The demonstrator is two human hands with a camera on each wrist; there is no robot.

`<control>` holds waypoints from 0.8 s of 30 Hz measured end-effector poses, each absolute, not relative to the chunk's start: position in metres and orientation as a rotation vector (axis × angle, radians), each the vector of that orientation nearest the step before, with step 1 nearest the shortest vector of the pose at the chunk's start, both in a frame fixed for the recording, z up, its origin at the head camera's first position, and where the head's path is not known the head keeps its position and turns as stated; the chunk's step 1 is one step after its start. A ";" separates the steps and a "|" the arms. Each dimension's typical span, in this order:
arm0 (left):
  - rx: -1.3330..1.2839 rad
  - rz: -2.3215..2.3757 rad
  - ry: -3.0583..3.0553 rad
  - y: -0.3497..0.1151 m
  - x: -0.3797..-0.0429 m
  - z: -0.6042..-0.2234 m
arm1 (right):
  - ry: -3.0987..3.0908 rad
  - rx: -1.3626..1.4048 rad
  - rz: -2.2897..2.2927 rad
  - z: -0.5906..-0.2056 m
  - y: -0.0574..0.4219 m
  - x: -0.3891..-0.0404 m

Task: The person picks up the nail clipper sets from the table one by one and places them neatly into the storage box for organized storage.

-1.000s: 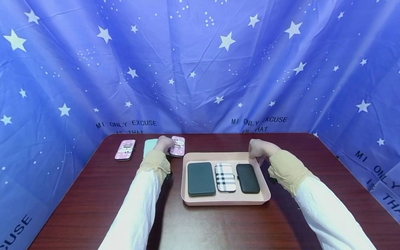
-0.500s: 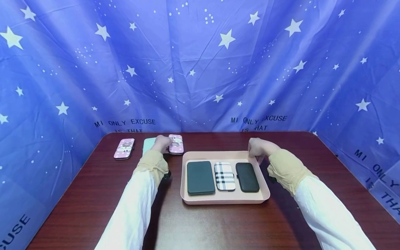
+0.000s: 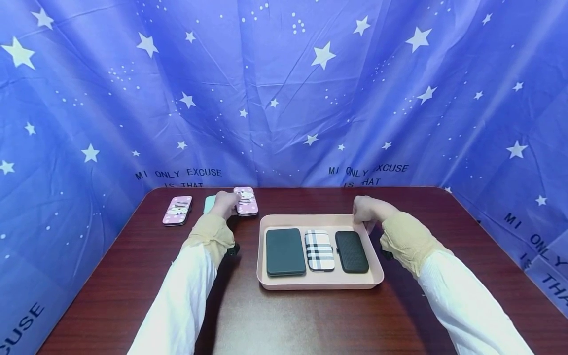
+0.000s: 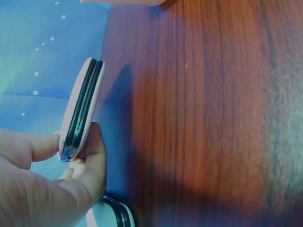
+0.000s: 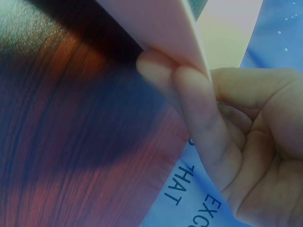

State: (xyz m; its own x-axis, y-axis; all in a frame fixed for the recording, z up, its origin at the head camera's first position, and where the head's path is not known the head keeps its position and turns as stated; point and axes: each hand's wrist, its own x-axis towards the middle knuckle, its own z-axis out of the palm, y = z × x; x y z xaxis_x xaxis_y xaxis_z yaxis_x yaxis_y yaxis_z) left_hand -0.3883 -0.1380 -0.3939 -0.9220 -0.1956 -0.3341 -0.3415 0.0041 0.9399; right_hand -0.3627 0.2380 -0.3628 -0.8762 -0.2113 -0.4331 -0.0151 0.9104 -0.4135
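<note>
My left hand (image 3: 225,203) pinches a slim pink case (image 3: 246,201) with white dots and a cartoon print at its left side. Seen edge-on in the left wrist view, the case (image 4: 81,109) sits between thumb and fingers, its dark metal seam showing. A mint-green case (image 3: 209,203) lies just left of that hand, partly hidden by it. My right hand (image 3: 369,211) grips the far right corner of a pale pink tray (image 3: 319,286). The right wrist view shows the thumb and fingers on either side of the tray's wall (image 5: 165,33).
Inside the tray lie a dark green case (image 3: 286,251), a plaid case (image 3: 319,250) and a black textured case (image 3: 352,251). Another pink dotted case (image 3: 177,210) rests at the table's far left. A blue star-patterned curtain (image 3: 284,98) hangs behind the brown table (image 3: 239,315).
My left hand has shifted left and slightly away with the pink case, covering more of the mint-green one. The right hand and the tray stay in place.
</note>
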 end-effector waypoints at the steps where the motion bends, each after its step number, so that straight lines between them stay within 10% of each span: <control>1: -0.578 2.075 2.140 -0.138 -0.387 -0.392 | 2.592 -0.163 -0.547 -0.363 0.238 -0.363; 24: -0.497 2.205 2.000 -0.146 -0.373 -0.373 | 2.598 -0.155 -0.545 -0.364 0.238 -0.362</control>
State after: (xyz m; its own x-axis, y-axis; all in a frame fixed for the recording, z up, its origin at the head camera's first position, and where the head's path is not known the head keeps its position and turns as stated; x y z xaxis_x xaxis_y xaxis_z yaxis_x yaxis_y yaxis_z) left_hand -0.3725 -0.1455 -0.3734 -0.9384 -0.1278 -0.3210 -0.3071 -0.1175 0.9444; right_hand -0.3621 0.2382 -0.3644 -0.8794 -0.2027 -0.4307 -0.0125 0.9143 -0.4048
